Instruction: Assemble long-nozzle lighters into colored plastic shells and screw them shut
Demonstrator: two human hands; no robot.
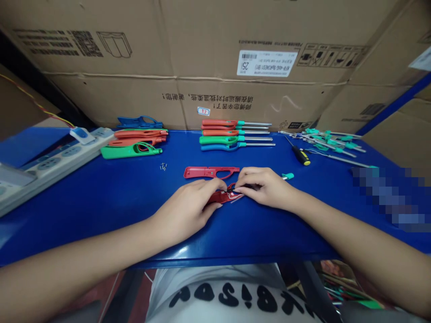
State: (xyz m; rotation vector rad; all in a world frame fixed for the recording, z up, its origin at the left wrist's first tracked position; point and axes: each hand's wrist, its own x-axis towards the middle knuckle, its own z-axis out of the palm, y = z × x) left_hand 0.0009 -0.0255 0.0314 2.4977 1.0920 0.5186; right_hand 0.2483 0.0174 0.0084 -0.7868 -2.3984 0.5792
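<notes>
My left hand (193, 202) grips the red lighter shell half (218, 196), thumb below and fingers on top. At its open side, my right hand (262, 186) is pinched closed beside a small black part (230, 190) and a thin white wire (235, 196). What exactly the right fingertips hold is hidden. Just beyond both hands lies another red shell half (205, 172), with its trigger loop toward the right. A teal-ended metal tube piece (287, 176) shows behind my right hand.
Assembled stick lighters (218, 140) lie in a row at the back, coloured shell halves (133, 151) to their left. Small screws (163, 167) rest nearby. Right: a screwdriver (301, 155) and a pile of teal-ended tubes (332, 141). A power strip (63, 154) lines the left; cardboard (134, 98) walls the back.
</notes>
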